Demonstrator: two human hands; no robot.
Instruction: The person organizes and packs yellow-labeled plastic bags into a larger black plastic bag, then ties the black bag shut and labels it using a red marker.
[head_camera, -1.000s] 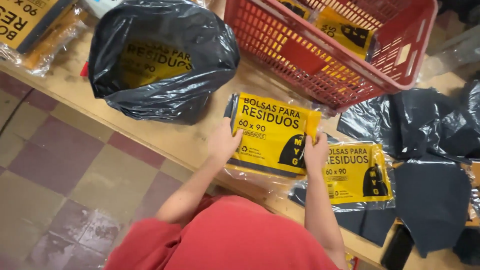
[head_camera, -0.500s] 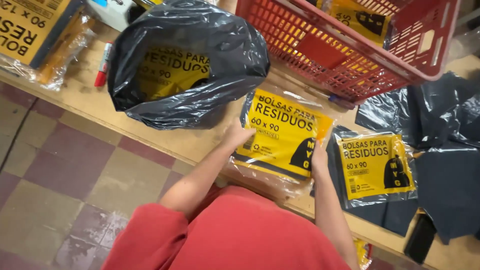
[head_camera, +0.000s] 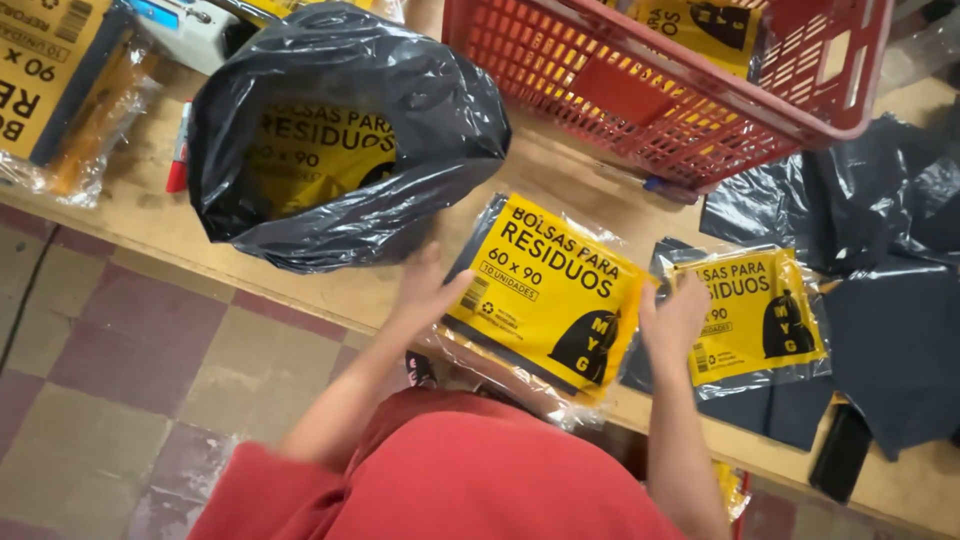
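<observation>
Both hands grip one yellow pack (head_camera: 545, 295) at the table (head_camera: 330, 290) edge: left hand (head_camera: 425, 290) fingers spread flat on its left edge, thumb on top; right hand (head_camera: 675, 318) fingers curled against its right edge. Pack sits just right of the open black bag (head_camera: 400, 110), below the red basket (head_camera: 640, 90); second pack (head_camera: 760, 315) just right of it.

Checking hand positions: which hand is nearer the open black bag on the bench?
Left. The left hand sits just below the black bag, gripping the yellow packet; the right hand holds the packet's far edge.
</observation>
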